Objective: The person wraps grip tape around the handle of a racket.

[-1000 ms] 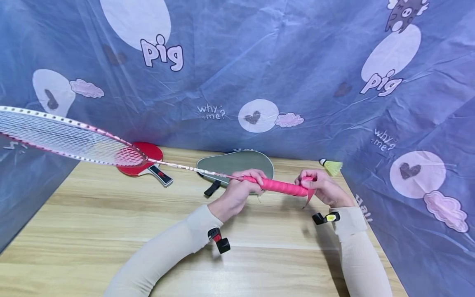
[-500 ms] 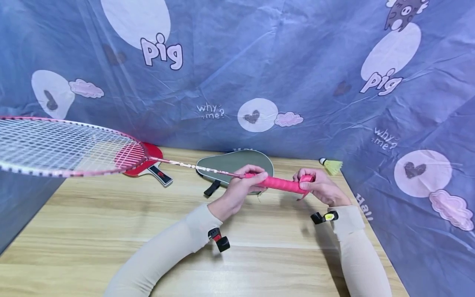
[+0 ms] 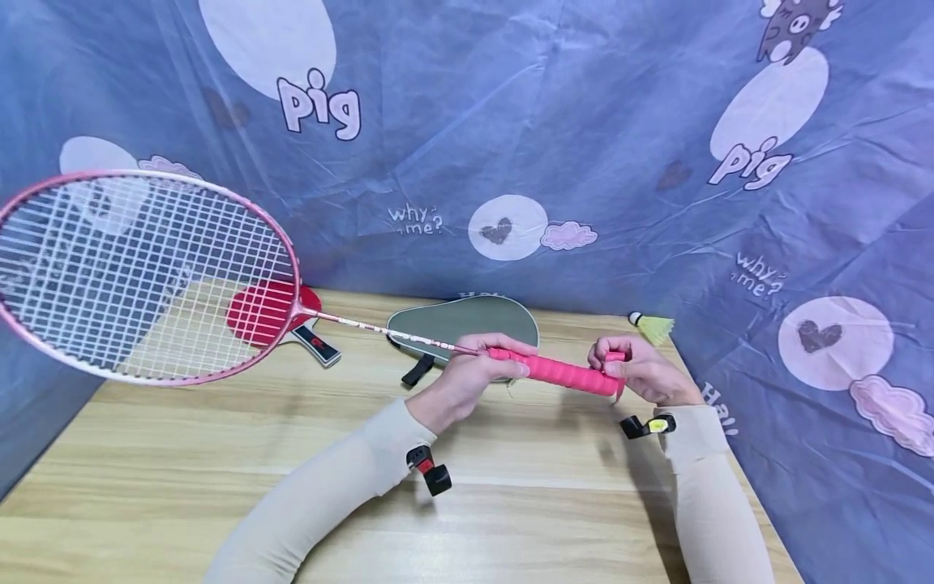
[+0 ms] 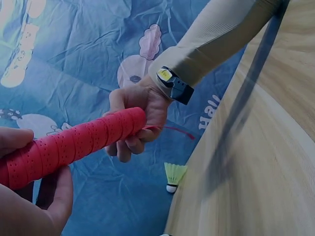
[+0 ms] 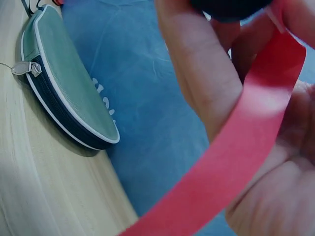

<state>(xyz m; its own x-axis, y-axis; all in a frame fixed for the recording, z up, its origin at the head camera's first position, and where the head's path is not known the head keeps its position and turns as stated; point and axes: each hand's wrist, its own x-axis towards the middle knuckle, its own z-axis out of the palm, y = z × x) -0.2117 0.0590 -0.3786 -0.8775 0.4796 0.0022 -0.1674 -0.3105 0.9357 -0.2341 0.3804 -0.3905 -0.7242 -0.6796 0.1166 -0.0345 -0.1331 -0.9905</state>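
A pink and white badminton racket [image 3: 300, 310] is held above the table, its strung head out to the left and tilted toward the camera. My left hand [image 3: 470, 380] grips the upper part of its pink, spirally wrapped handle [image 3: 569, 375], thumb lying along it. At the handle's butt end my right hand [image 3: 645, 369] pinches the grip tape with bent fingers. A loose strip of this tape [image 5: 221, 167] runs across my right fingers in the right wrist view. Perforated, overlapping wraps show on the handle [image 4: 74, 142] in the left wrist view.
Behind the racket head lies a red table tennis bat [image 3: 317, 345]. A green zippered bat case [image 3: 467, 316] sits at the back of the wooden table [image 3: 511, 519]. A yellow shuttlecock [image 3: 653, 327] is at the back right. Printed blue cloth [image 3: 452, 162] encloses the table.
The racket has rolled about its handle, so its head goes from nearly edge-on to face showing. My right hand stays at the butt, shifting slightly right, still pinching the tape.
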